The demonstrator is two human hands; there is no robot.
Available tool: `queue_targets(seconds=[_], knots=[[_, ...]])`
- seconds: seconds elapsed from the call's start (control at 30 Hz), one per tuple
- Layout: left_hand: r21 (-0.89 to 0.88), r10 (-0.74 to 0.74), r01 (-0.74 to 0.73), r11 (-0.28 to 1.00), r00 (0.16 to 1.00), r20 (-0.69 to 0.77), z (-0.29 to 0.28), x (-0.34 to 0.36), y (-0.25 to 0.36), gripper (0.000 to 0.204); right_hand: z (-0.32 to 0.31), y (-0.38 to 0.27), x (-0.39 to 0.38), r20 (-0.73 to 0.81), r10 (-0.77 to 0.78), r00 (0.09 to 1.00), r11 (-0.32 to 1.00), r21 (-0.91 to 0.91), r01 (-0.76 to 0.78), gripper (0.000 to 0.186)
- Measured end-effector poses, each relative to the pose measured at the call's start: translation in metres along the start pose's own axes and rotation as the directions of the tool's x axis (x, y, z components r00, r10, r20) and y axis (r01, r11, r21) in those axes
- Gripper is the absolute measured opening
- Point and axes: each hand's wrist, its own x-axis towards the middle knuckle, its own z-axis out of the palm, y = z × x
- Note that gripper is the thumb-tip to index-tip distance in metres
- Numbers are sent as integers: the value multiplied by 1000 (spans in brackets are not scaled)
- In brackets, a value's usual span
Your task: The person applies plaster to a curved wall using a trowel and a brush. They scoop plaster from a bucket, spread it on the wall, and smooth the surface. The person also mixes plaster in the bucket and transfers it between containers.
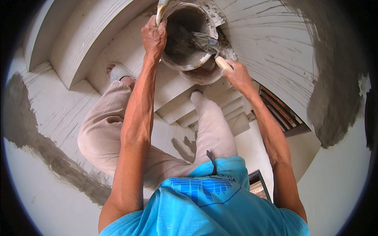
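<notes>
My left hand (154, 37) is closed round the pale handle of a brush-like tool (159, 15), whose far end runs out of the top of the picture. That hand is at the left rim of a white, mortar-smeared bucket (187, 67). Wet grey mortar (179, 43) lies inside the bucket. My right hand (238, 76) grips a trowel (223, 63) by its light wooden handle. The trowel's blade reaches over the bucket's right side and is coated with mortar, so its outline is partly hidden. Under the bucket, part of another round container (206, 75) shows.
Pale stairs (108, 35) curve up at the left, with lower steps (185, 112) dropping away below the bucket. My feet stand on different steps. Wet grey bands mark the right wall (334, 102) and left wall (59, 165). A dark railing (279, 108) is at the right.
</notes>
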Motion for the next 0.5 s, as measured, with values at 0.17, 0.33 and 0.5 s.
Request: queue_targets(seconds=[0.17, 0.33, 0.5], knots=[[50, -5, 7, 999, 1000, -30, -2, 9, -26, 26, 39, 27, -8, -243, -406, 881, 873, -387, 295, 54], [53, -108, 111, 992, 993, -56, -3, 11, -39, 31, 61, 42, -3, -270, -448, 852, 817, -511, 268, 62], [73, -174, 184, 980, 977, -123, -5, 14, -42, 35, 66, 50, 4, -100, -347, 933, 847, -461, 265, 56]])
